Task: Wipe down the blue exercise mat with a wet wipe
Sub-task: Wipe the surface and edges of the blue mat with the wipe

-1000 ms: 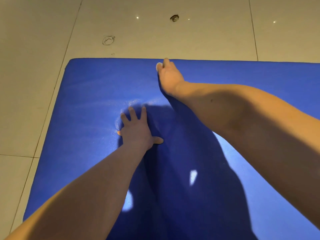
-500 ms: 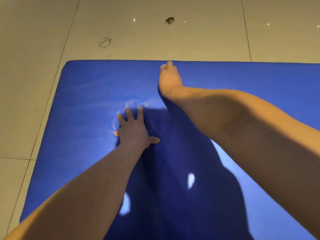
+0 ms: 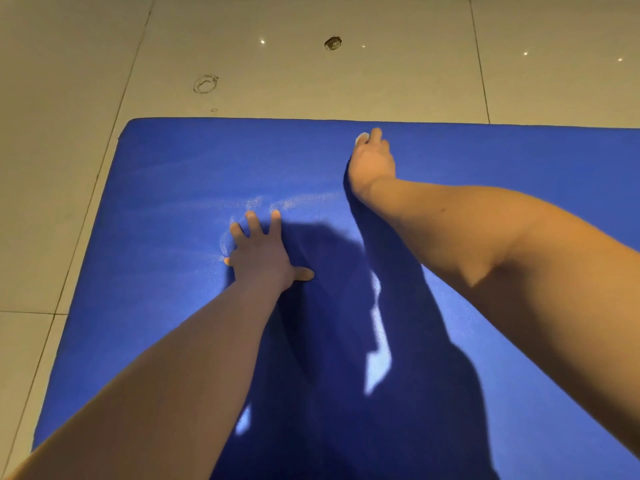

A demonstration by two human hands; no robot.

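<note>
two hands (image 3: 259, 251) on blue mat (image 3: 166, 209)

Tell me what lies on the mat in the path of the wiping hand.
Nothing visible lies loose on the blue mat. The right hand presses the wet wipe near the far edge; only the braced left hand rests nearer, leftward.

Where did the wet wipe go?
In the head view, the wet wipe peeks out under the right hand, near the blue mat's far edge.
</note>
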